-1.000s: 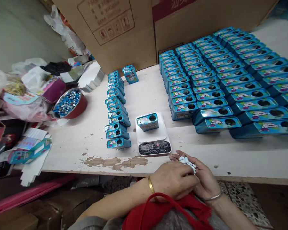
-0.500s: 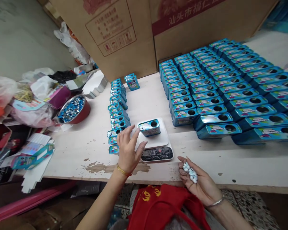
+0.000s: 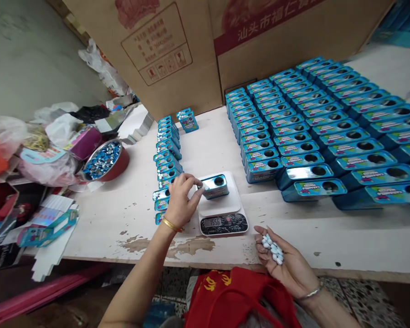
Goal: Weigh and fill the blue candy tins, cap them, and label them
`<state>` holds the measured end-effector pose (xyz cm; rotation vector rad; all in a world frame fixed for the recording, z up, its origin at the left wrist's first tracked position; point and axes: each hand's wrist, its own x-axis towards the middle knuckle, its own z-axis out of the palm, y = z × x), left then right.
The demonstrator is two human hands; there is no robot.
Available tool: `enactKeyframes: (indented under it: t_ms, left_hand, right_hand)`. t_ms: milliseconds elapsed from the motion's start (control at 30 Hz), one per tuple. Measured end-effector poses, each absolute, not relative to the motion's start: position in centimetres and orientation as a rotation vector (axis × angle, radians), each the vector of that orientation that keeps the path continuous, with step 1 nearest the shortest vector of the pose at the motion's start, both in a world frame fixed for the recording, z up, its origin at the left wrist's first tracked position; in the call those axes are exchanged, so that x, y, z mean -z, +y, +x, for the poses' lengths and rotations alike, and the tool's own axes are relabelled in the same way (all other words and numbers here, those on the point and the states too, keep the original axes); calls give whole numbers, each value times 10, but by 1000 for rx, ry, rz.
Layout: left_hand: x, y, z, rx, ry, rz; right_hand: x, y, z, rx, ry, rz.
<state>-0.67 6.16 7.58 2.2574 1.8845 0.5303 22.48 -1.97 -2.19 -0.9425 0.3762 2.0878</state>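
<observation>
Left hand [image 3: 180, 198] has moved in since half a second ago; its fingers [image 3: 195, 193] now pinch the glossy rectangular blue tin [image 3: 214, 186] on the white scale [image 3: 222, 210], at the table's [image 3: 130, 205] six o'clock. Right hand [image 3: 283, 264], at four o'clock, lies cupped open under smooth white pellets [image 3: 273, 248].

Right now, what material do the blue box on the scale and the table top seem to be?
The blue box looks like printed tin: its bare lid shines like a mirror. The table top looks like white-painted wood; worn patches near the front edge show brown.
</observation>
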Motion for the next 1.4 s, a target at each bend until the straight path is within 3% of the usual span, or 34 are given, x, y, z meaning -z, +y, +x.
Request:
enactKeyframes:
  t_ms: [300,600,767,900,1167,1267,1400]
  left_hand:
    - [-80,81,10,-324,1752,2464]
    - [-81,90,16,-584,1730,2291]
    - [-82,81,18,-488,1827,2362]
    - [-81,59,46,-487,1568,2505]
    - [-52,-3,92,-88,718,2601]
    - [-58,-3,77,-60,665,2568]
    - [-79,18,45,-240,971,2510]
  right_hand:
    - [20,-13,223,-2103,396,-961]
    - [23,-14,224,-2104,403,-934]
    - [21,-12,222,-2122,390,-938]
    - [17,-12,218,-2155,379,-886]
    - [17,-21,232,-2181,376,-940]
    - [25,-25,243,-2122,241,-942]
    - [31,-28,251,-2074,189,-968]
